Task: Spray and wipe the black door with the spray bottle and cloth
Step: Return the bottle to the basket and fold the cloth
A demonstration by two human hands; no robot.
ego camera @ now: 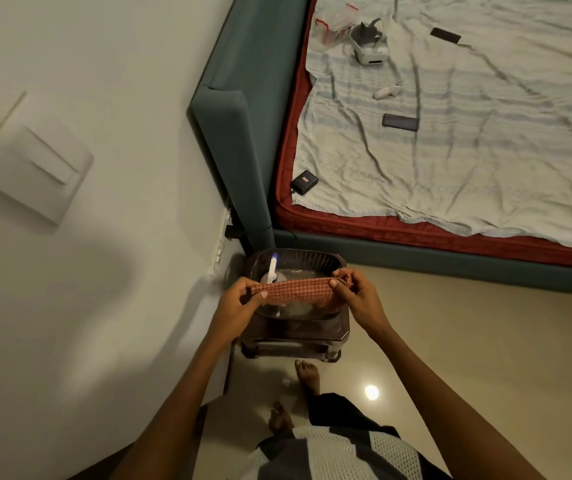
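**Cloth stretched between both hands above the stool**

The person stands by a white wall (111, 81), looking down at a dark plastic stool (295, 336) set in the corner between the wall and the foot of a bed frame (243, 140). Both hands hold an orange checked cloth (298, 291) pulled out flat between them over the stool's seat. The left hand (239, 303) pinches the cloth's left end, thumb on top and fingers curled beneath. The right hand (357, 292) grips the right end, where the fabric bunches up between curled fingers and thumb.

Under the cloth, on the seat toward its far left corner, the spray bottle (272, 271) shows its white nozzle, largely hidden behind the fabric. A clear container also seems to sit there, but its shape is hard to make out.

On the bed, a pale sheet (485, 116) covers a red mattress (416, 233). A dark phone (400, 122) lies on the sheet, and a small black device (304, 182) sits near the sheet's near left corner. A light switch (31, 157) is mounted on the wall. Bare feet rest on the glossy floor (468, 341).
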